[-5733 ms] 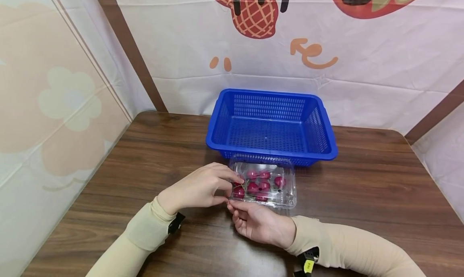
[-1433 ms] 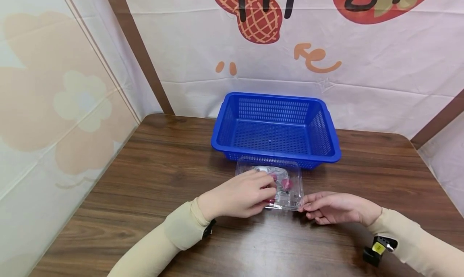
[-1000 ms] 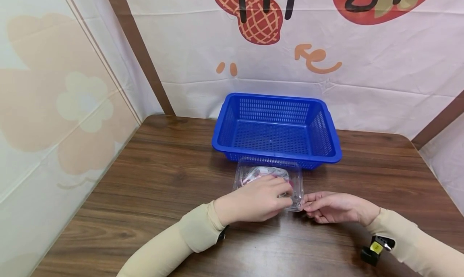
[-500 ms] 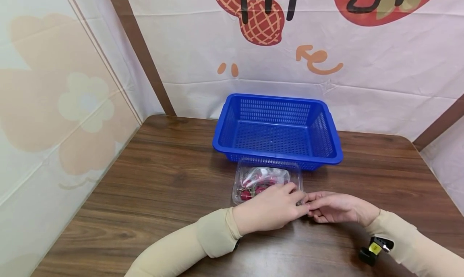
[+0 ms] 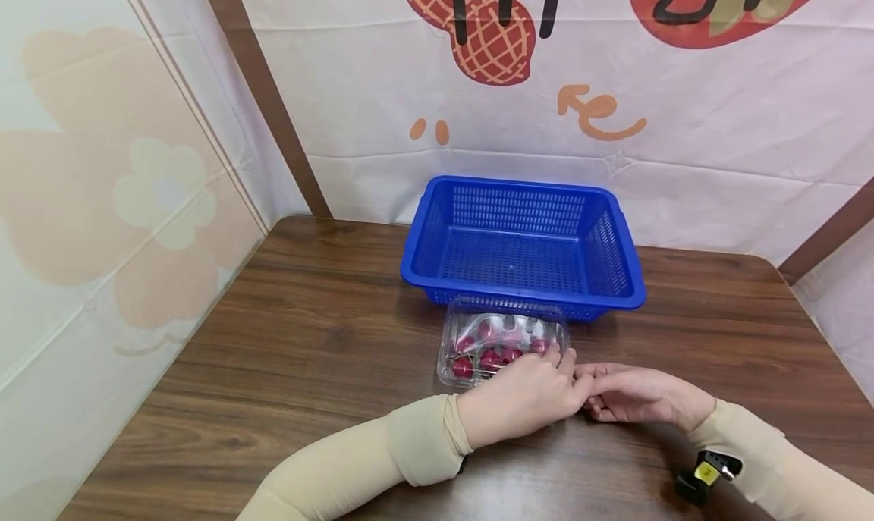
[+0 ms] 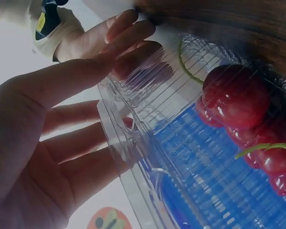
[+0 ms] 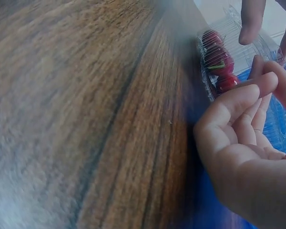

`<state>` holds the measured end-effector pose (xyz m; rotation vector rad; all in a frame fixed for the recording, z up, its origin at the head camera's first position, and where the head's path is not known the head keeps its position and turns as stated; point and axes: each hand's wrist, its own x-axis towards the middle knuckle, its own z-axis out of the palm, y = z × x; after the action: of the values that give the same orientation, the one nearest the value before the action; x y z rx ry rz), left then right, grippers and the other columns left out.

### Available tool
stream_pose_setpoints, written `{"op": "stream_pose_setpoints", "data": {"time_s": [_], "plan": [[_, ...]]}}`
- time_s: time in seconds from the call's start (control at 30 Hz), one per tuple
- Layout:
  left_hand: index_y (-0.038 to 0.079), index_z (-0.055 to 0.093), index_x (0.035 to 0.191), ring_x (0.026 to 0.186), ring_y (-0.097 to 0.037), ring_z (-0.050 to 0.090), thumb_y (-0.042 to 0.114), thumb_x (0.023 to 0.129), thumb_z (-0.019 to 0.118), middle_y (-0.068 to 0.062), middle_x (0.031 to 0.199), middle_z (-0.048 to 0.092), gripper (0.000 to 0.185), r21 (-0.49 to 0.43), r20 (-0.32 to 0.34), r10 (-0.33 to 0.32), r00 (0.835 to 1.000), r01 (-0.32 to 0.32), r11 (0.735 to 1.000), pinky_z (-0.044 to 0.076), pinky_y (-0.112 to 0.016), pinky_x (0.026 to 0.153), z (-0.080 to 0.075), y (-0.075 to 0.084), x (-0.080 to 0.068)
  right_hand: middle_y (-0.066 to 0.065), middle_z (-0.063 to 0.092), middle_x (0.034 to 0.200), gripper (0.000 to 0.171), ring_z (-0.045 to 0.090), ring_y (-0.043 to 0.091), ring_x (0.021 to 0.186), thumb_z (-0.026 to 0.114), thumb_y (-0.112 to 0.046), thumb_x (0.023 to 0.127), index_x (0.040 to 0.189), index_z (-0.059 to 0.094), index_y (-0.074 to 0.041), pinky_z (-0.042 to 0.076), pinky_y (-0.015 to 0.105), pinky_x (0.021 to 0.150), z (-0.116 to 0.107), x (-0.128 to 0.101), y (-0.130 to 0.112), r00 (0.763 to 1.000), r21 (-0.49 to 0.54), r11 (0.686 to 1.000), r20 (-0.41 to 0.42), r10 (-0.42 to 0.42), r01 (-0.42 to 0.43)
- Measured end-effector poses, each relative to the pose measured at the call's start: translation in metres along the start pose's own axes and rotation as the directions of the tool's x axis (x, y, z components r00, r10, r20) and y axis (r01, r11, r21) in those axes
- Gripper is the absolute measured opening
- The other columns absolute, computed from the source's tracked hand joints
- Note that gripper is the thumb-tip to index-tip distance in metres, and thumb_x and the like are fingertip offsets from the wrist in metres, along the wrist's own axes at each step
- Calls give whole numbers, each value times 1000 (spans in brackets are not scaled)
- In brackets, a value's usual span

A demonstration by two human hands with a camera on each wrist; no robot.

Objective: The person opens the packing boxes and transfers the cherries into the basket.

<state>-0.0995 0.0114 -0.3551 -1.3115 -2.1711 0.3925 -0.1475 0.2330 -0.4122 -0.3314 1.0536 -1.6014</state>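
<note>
A clear plastic clamshell box [image 5: 446, 354] with several red cherries [image 5: 488, 360] inside lies against the front of a blue basket. At its front right corner, my right hand [image 5: 645, 394] pinches the plastic edge between thumb and fingertips. My left hand [image 5: 524, 398] reaches across the front of the box, its fingertips on the right side of the lid and its thumb close to the right fingertips. The left wrist view has the left fingers nearly straight against the box rim [image 6: 128, 176], near the cherries [image 6: 236, 98]. Part of the box is hidden under the left hand.
The blue perforated basket [image 5: 522, 287] stands directly behind the box, near the back edge of the brown wooden table [image 5: 328, 331]. A printed white cloth [image 5: 355, 89] hangs behind the table. Black straps with cameras sit on both wrists.
Over the last seconds my left hand has slid rightward along the box front to its right corner, uncovering cherries on the left. My right hand moved from the left corner to the right one earlier.
</note>
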Motion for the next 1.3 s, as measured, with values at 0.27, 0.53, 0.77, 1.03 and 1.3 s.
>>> {"op": "stream_pose_setpoints", "data": {"time_s": [0.27,0.53,0.77,1.03,1.3], "plan": [[19,66,98,90,-20,69,11,97,40,-8,101,71,28,63,26,15,1000,-17,998,59,-24,66,1,4,4,-11,60,95,31,55,-3,81,36,-1,97,112,56,-19,46,10,76,-3,2,3,998,-3,1000,50,-28,28],[14,70,101,89,-18,70,8,98,35,-6,105,71,35,135,20,34,999,-36,990,58,-23,68,4,6,2,-11,61,95,32,55,-3,81,35,-1,98,113,55,-19,45,10,76,-1,3,1,998,-2,1000,55,-21,21],[7,70,108,87,-20,71,7,98,31,-6,105,72,40,211,10,96,995,-96,973,59,-28,73,8,7,2,-11,60,95,34,54,-3,82,34,-1,99,116,56,-21,44,9,75,-2,4,0,998,-19,1000,62,-19,20],[7,71,108,82,-20,71,11,99,35,-6,102,73,37,221,13,112,994,-112,969,59,-27,68,9,9,4,-10,64,99,33,56,-1,83,37,-4,100,119,56,-22,46,11,77,-3,4,-2,997,-5,1000,70,13,-13],[6,72,108,78,-22,72,9,99,34,-8,101,73,39,221,4,124,992,-122,968,59,-28,66,8,9,3,-8,65,103,36,57,1,85,35,-3,100,124,54,-22,47,11,78,-4,4,-3,995,-8,1000,96,4,-3]]}}
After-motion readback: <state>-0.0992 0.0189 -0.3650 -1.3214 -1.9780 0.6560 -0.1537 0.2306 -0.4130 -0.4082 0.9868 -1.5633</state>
